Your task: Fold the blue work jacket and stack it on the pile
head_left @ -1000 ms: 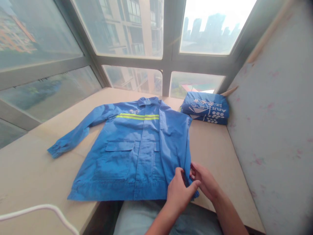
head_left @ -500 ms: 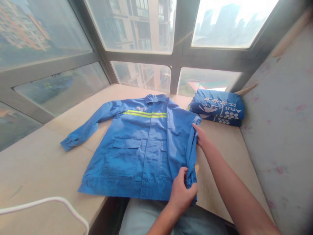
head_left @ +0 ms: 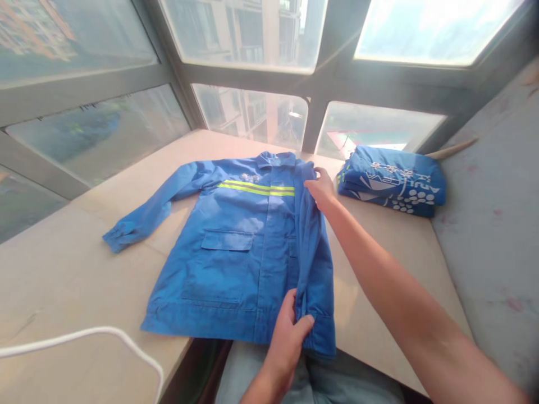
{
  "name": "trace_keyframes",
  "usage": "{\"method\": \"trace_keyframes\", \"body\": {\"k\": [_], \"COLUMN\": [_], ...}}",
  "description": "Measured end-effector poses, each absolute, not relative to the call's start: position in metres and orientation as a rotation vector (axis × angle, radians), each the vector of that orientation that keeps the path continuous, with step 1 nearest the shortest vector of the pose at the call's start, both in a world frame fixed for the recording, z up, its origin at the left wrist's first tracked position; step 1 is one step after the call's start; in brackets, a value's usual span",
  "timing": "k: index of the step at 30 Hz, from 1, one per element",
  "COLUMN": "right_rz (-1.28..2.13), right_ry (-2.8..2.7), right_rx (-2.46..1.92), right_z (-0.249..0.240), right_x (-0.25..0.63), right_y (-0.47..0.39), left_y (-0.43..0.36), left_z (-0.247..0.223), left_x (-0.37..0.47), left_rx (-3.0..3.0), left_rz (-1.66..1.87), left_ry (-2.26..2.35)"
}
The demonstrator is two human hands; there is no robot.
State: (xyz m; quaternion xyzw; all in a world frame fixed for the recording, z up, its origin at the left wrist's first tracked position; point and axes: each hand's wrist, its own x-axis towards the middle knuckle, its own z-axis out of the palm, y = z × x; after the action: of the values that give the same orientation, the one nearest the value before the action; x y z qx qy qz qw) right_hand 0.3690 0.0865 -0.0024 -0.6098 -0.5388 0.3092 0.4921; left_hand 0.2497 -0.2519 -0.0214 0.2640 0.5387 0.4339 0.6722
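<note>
I am watching a blue work jacket point(head_left: 236, 252) lying face up on the pale desk point(head_left: 63, 280), its collar pointing toward the window point(head_left: 252, 112) and its hem hanging just over the desk's near edge. A yellow-green reflective stripe point(head_left: 256, 189) is running across the chest. The sleeve on the window-left side of the jacket is stretching out flat across the desk, while the other side is being folded in over the front as a long ridge of cloth.

My left hand point(head_left: 288, 334) is pinching that ridge at the jacket's hem, thumb on one side and fingers on the other, clenched on the fabric. My right hand point(head_left: 320, 188) is reaching far out and gripping the same fold at the jacket's shoulder, just beside the collar, fingers closed on the cloth.

Beyond the jacket's folded side, a folded blue bundle point(head_left: 391, 180) with white print is sitting near the window. A white cord point(head_left: 105, 336) is curving across the desk, well apart from the jacket's hem.
</note>
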Motion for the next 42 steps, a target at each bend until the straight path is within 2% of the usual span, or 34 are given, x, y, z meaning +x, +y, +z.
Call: {"method": "trace_keyframes", "body": {"k": [3,6,12,14,17,20,28,42], "right_rz": [0.614,0.624,0.257,0.24,0.212,0.192,0.189,0.145], "right_ry": [-1.723,-2.017,-2.143,-2.156,-2.17,-2.162,-2.158,-2.095], "right_rx": [-1.71,-1.77,-1.631,-1.608,-1.579,-1.556,-1.523,-1.511], "right_z": [-0.012,-0.041,-0.096,-0.1,-0.1,-0.1,-0.101,-0.116], "right_x": [0.315,0.279,0.274,0.279,0.283,0.285,0.303,0.4], "right_y": [0.079,0.057,0.027,0.03,0.035,0.038,0.049,0.088], "left_y": [-0.259,-0.268,-0.272,-0.263,-0.246,-0.234,-0.228,-0.2], "left_z": [-0.034,-0.049,-0.045,-0.037,-0.033,-0.039,-0.043,-0.052], "left_x": [0.215,0.188,0.19,0.196,0.201,0.203,0.217,0.3], "left_rx": [0.766,1.099,1.779,2.009,2.259,2.284,2.17,2.046], "left_rz": [0.967,0.868,0.537,0.515,0.471,0.407,0.435,0.588], "left_ry": [1.451,1.766,2.028,2.02,1.725,1.542,1.495,1.329]}}
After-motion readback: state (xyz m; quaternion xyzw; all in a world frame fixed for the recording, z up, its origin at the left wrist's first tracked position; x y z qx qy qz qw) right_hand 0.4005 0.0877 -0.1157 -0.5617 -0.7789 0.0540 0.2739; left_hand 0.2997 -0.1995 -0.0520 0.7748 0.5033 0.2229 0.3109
